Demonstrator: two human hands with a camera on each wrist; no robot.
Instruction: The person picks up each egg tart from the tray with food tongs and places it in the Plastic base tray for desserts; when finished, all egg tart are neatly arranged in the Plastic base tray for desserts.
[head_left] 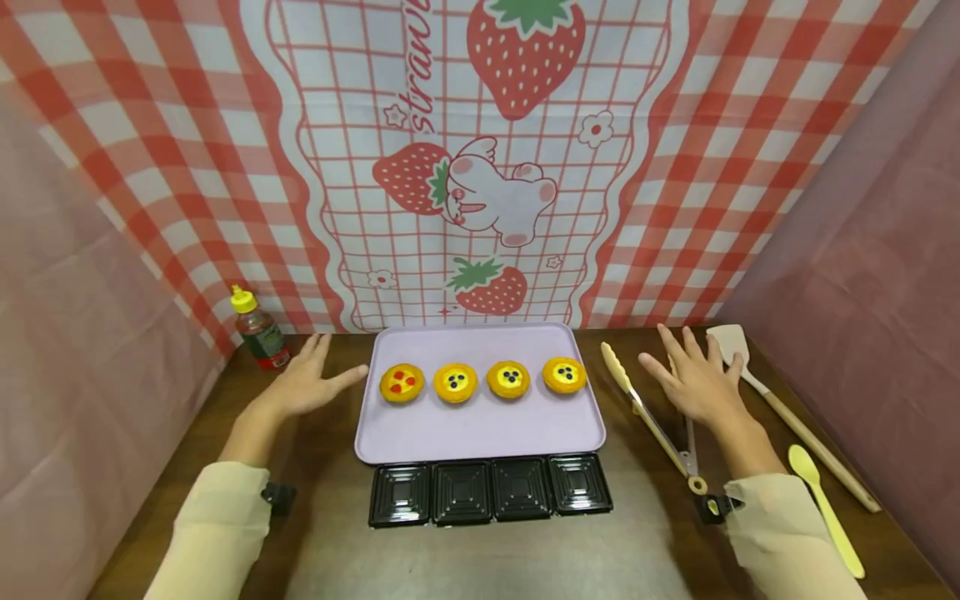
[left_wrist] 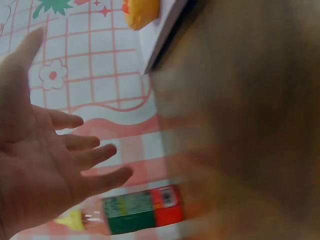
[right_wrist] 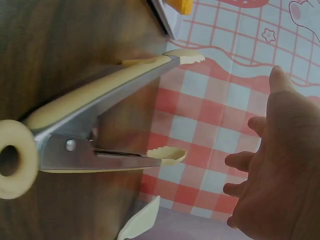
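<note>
In the head view my left hand (head_left: 303, 385), fingers spread and holding nothing, is between the squeeze bottle (head_left: 262, 329) and the lilac tray (head_left: 480, 437). My right hand (head_left: 699, 385) is spread over one arm of the tongs (head_left: 652, 425), partly hiding them; contact cannot be told. Four yellow tarts stand in a row on the tray, one with red pieces (head_left: 402, 383), the others with dark berries (head_left: 508, 379). In the left wrist view the left hand (left_wrist: 45, 155) shows its palm beside the bottle (left_wrist: 135, 211). The right wrist view has the right hand (right_wrist: 280, 170) beyond the tongs (right_wrist: 100, 100).
Several black square containers (head_left: 461, 492) line the tray's near edge. At the right lie a spatula with a wooden handle (head_left: 810, 442) and a pale yellow spoon (head_left: 828, 517). A checked strawberry cloth (head_left: 480, 283) hangs behind the table (head_left: 480, 562).
</note>
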